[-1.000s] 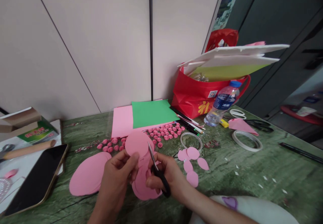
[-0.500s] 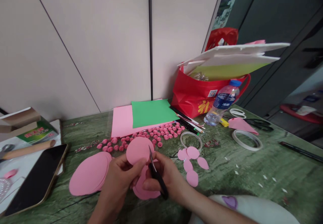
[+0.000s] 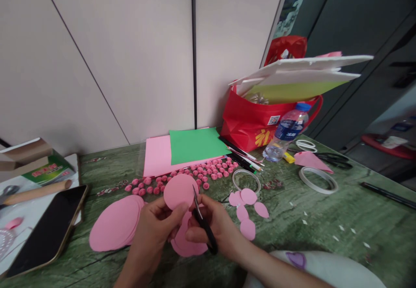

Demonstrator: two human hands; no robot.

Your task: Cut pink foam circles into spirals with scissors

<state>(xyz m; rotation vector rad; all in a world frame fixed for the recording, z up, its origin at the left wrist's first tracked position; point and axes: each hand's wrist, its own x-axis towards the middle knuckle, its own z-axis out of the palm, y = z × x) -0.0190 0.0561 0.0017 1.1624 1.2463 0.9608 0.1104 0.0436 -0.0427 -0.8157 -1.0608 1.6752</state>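
A round piece of pink paper (image 3: 178, 191) is pinched by its lower edge in my left hand (image 3: 160, 221). My right hand (image 3: 216, 225) grips black-handled scissors (image 3: 204, 227), whose blades lie against the right edge of that circle. Below my hands, more pink paper pieces (image 3: 186, 244) lie on the table, partly covered by my fingers. A stack of large pink paper ovals (image 3: 113, 225) rests left of my left hand. Several small pink petal-shaped cutouts (image 3: 248, 228) lie to the right of my right hand.
Several small pink rolled balls (image 3: 156, 190) line the table behind my hands, before green paper (image 3: 196, 145). A tape roll (image 3: 318, 179), a water bottle (image 3: 286, 134) and a red bag (image 3: 243, 119) stand right. A phone (image 3: 48, 231) lies left. White scraps dot the right side.
The pink circle has risen very slightly and shifted a little right, together with both hands and the scissors. Everything else on the table stays put.
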